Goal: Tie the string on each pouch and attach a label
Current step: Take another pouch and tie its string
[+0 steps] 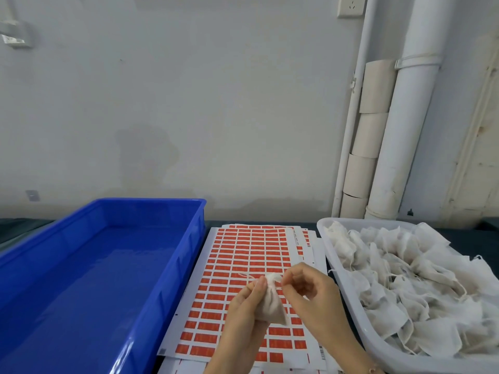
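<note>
Pouch [271,303] over label sheet [243,247], blue tray [189,255] alongside

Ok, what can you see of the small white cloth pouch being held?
The small white cloth pouch looks like thin gauzy fabric, plump below, gathered to a tight neck with a ruffled top. It is held roughly upright over the sheet of orange labels. The left hand grips its body; the right hand pinches at the neck. No label shows on it.
</note>
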`<state>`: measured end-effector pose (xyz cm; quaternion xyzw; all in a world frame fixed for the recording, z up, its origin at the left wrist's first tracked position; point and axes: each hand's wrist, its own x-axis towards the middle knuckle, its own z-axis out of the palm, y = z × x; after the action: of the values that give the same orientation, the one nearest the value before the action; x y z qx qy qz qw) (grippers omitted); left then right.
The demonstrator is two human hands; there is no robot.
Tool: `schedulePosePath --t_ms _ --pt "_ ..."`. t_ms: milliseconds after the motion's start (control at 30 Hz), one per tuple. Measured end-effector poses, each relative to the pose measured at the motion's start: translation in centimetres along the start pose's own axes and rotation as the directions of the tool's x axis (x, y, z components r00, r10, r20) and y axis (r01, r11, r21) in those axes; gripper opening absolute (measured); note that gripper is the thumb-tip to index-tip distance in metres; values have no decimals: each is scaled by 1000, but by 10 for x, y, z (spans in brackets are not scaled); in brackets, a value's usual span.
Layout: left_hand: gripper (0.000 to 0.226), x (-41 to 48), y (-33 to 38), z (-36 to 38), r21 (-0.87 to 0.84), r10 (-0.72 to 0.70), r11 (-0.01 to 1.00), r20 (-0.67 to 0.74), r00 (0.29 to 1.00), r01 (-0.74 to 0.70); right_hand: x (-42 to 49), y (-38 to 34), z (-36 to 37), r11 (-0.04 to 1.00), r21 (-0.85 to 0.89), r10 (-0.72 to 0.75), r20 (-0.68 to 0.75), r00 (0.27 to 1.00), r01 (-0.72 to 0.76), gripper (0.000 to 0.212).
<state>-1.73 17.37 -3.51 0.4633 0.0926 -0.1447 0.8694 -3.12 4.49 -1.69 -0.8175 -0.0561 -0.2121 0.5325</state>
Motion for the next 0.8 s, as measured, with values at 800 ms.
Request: schedulePosePath --t_ms 800 --pt "19 -10 2 8 147 238 959 37 970 -241 -4 1 -5 964 -199 -177 7 984 175 11"
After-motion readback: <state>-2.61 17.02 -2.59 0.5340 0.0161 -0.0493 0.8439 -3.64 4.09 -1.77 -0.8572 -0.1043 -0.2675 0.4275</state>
